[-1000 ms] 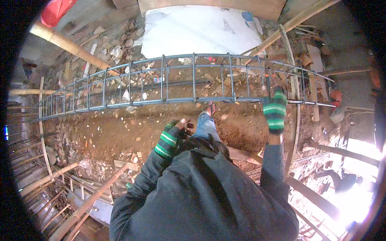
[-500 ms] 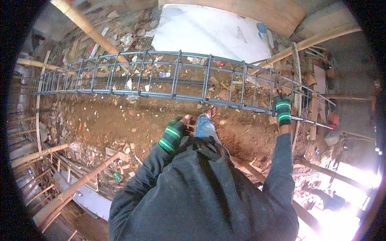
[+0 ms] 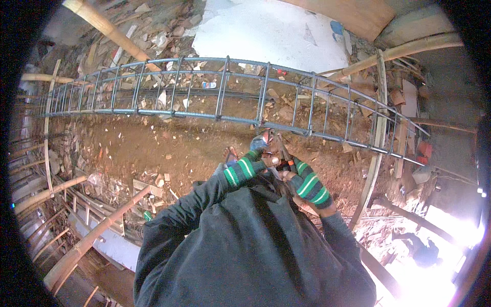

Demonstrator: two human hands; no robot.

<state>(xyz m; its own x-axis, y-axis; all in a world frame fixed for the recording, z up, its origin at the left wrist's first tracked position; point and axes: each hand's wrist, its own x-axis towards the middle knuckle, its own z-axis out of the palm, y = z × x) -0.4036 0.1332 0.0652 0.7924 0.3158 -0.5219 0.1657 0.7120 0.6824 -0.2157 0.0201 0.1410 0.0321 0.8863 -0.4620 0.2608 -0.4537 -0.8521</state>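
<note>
A long rebar cage [image 3: 225,118] of blue-grey bars with square stirrups stretches across in front of me. My right hand [image 3: 306,181], in a green-and-black striped knit glove with bare fingers, is closed round dark pincers [image 3: 285,153] with an orange patch. The tool points away from me, toward the cage's near bar, and looks apart from it. Close beside it is my left hand [image 3: 253,162], gloved alike, its fingers curled in near the pincers. What those fingers hold, if anything, is too small to make out. Both hands are low in front of my dark jacket [image 3: 245,240].
Wooden posts [image 3: 378,102] stand at the cage's right end, and a thin upright pole [image 3: 48,133] at its left. Bamboo poles [image 3: 110,33] slant around the site. A white sheet [image 3: 271,33] lies beyond the cage. Rubble litters the brown soil [image 3: 153,143].
My right hand has come off the cage's right part, back toward my body with the pincers. My left hand has moved right to meet it, its fingers now curled in.
</note>
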